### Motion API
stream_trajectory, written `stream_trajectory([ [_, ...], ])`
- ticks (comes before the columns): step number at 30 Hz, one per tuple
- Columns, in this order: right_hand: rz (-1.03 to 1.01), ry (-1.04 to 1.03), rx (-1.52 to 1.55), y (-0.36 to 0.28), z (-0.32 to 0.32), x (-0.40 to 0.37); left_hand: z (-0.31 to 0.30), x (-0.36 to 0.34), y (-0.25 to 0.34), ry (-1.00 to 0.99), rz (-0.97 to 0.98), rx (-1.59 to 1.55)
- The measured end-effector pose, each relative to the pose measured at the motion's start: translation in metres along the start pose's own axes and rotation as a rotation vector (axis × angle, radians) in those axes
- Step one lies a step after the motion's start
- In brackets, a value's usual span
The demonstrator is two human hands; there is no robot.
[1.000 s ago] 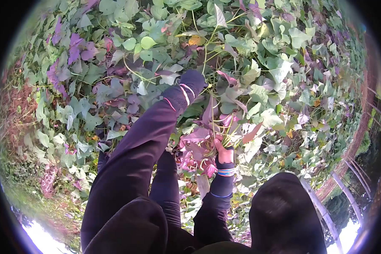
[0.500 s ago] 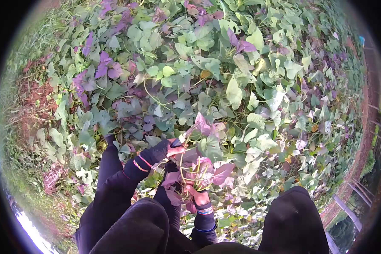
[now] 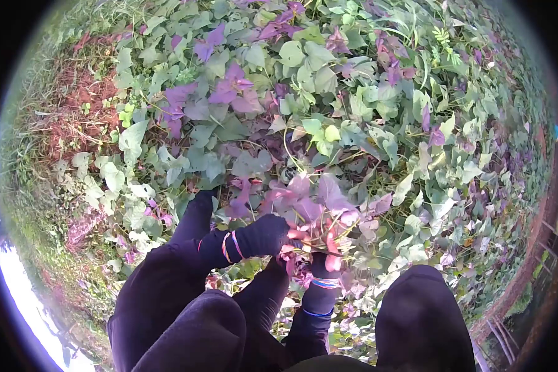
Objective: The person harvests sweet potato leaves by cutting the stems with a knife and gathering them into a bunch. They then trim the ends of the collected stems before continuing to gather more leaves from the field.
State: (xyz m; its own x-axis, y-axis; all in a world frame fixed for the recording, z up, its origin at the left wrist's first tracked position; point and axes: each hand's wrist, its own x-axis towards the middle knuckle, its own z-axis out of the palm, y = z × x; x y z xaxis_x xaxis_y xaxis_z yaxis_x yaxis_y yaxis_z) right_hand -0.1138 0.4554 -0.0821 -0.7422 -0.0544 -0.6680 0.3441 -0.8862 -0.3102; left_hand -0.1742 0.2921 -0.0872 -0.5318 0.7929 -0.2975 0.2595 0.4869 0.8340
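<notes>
My right hand is closed around a bunch of sweet potato vine cuttings, whose pinkish-purple leaves fan out above the fingers. Pressed against the bunch from the left is my left hand, its fingers curled in at the stems. Dark fabric covers the back of this hand, while the fingertips show. A thin dark strip crosses the stems between both hands; I cannot make out what it is. Coloured bands ring both wrists. The lower stem ends are partly hidden by the fingers.
Dense green and purple sweet potato foliage covers the ground ahead. Bare reddish soil shows at the left. My dark-clothed left knee and right knee flank the hands. Pale poles stand at the lower right edge.
My left hand has come down and right from a raised stem to the bunch, so both hands are now together. The view has shifted, moving the foliage rightward and down in the picture.
</notes>
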Motion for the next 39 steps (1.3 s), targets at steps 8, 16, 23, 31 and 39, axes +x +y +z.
stream_trajectory([
  [8,0.235,-0.097,-1.051,0.071,-0.038,0.031,-0.062,0.009,-0.180,0.877,-0.436,-0.174],
  [16,0.952,-0.328,-0.687,0.186,-0.057,0.000,-0.153,0.072,-0.404,0.938,-0.504,0.337],
  [23,0.591,-0.014,-0.507,0.211,-0.053,0.098,-0.107,-0.031,-0.269,1.144,-0.328,-0.280],
  [31,0.524,-0.123,-0.429,0.261,0.091,0.207,-0.105,-0.108,-0.183,0.725,0.114,0.466],
  [39,0.670,-0.031,-1.171,0.339,0.063,0.210,-0.208,-0.125,-0.226,0.627,-0.432,0.556],
])
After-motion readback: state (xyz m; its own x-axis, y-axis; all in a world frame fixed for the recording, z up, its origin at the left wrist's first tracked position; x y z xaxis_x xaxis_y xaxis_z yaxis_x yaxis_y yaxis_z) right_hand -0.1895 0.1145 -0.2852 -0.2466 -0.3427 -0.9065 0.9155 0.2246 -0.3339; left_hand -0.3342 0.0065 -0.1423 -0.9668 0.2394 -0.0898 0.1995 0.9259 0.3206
